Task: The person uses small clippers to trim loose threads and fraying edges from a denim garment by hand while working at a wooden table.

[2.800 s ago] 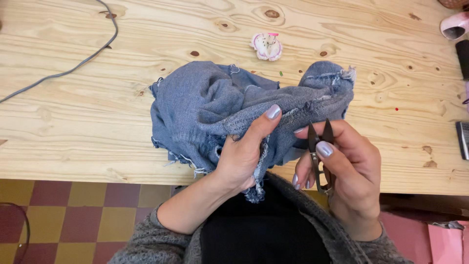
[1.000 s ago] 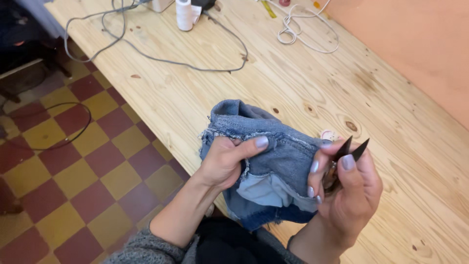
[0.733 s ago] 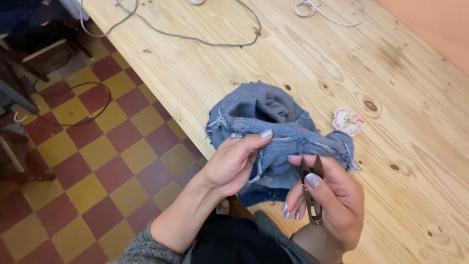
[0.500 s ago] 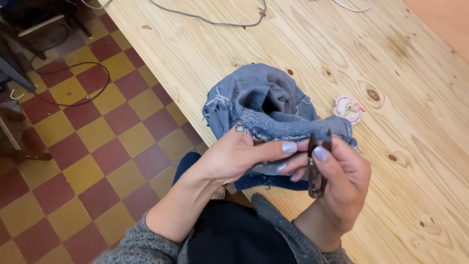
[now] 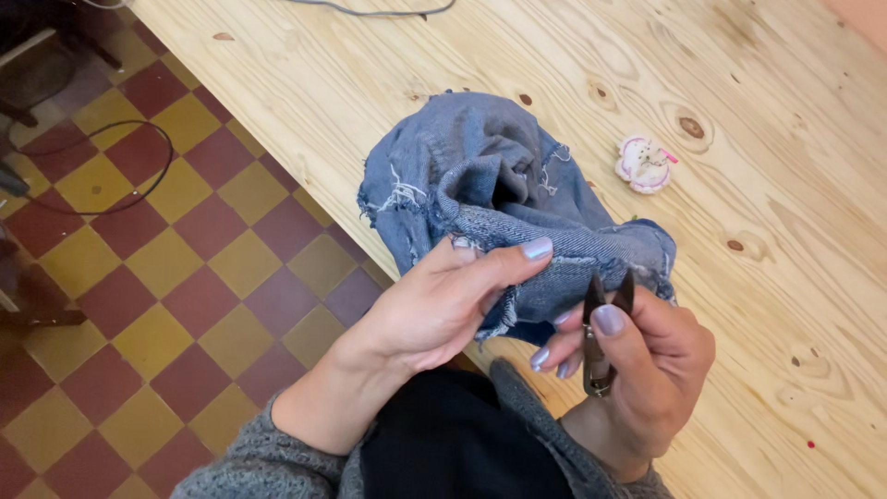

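Observation:
A crumpled piece of blue denim [image 5: 499, 199] with frayed edges lies at the near edge of the pale wooden table [image 5: 785, 240]. My left hand [image 5: 443, 305] pinches its folded hem between thumb and fingers. My right hand [image 5: 637, 360] grips small dark thread snips [image 5: 602, 328], blades pointing up and slightly apart, just below the denim's right end.
A small pink and white pincushion [image 5: 644, 164] sits on the table to the right of the denim. A grey cable [image 5: 370, 11] runs along the table's far side. A checkered red and yellow tile floor [image 5: 166, 277] with a black cord [image 5: 120, 176] lies to the left.
The view has swung and tightened on the denim. My left hand shifted its pinch along the hem, and my right hand keeps the snips close beside it.

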